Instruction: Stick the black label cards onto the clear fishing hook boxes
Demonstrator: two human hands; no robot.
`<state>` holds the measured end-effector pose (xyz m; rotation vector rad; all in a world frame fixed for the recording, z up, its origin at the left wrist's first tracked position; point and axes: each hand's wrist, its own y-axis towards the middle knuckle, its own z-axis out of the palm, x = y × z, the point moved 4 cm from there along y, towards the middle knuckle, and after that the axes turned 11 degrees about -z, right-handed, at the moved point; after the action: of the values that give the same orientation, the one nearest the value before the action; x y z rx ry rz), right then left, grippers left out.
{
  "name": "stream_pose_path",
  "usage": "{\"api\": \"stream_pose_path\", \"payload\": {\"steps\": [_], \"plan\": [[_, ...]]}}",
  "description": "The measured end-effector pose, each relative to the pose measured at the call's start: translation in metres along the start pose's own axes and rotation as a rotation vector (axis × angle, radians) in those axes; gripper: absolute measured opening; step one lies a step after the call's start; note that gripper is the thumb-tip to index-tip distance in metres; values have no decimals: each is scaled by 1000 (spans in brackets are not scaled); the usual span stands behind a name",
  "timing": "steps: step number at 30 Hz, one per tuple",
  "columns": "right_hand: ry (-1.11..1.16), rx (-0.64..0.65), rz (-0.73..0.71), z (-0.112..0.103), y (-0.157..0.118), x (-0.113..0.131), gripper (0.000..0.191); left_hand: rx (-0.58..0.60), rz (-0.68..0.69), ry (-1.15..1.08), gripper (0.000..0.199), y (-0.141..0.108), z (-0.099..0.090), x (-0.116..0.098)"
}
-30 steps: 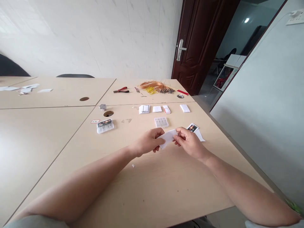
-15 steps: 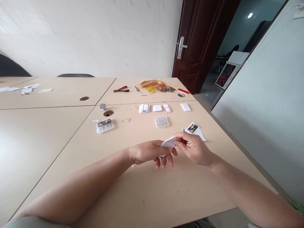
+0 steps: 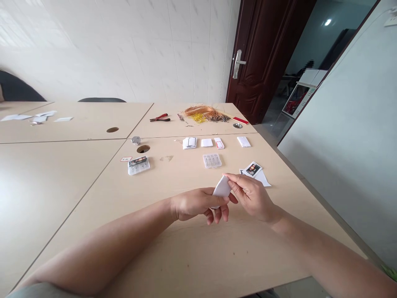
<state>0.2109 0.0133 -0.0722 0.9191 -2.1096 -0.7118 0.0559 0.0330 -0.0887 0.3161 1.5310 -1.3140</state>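
A small white paper piece (image 3: 222, 187), apparently a card or sticker stack, is held above the table between both hands. My left hand (image 3: 198, 203) grips its lower end between thumb and fingers. My right hand (image 3: 249, 193) pinches its upper right corner with thumb and forefinger. Just beyond the right hand lie dark printed labels (image 3: 253, 169) and white sheets. Farther ahead rests a clear plastic case (image 3: 212, 160) with small metal items in its compartments. To the left is a similar case (image 3: 138, 165) with a dark label on top.
White card stacks (image 3: 190, 142) and a folded white paper (image 3: 244, 142) lie in a row. Behind them are red-handled pliers (image 3: 160, 118), a bundle of copper-coloured strands (image 3: 201, 111) and a small metal dish (image 3: 237, 125). A round hole (image 3: 143, 149) pierces the table (image 3: 173, 256).
The white paper piece has tilted more upright in my hands. Both hands have shifted slightly, the right one drawing its corner up. The camera view has moved a little.
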Motion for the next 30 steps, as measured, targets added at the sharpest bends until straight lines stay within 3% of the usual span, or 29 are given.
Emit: {"api": "stream_pose_path", "payload": {"steps": [4, 11, 20, 30], "plan": [[-66, 7, -25, 0, -1, 1, 21, -12, 26, -24, 32, 1, 0, -1], [-193, 11, -125, 2, -8, -2, 17, -130, 56, -76, 32, 3, -1, -1], [-249, 12, -177, 7, -12, -2, 19, -104, 2, -181, 31, -1, 8, -1], [-76, 40, -17, 13, -9, -4, 25, -190, 71, -121, 32, 2, 8, 1]]}}
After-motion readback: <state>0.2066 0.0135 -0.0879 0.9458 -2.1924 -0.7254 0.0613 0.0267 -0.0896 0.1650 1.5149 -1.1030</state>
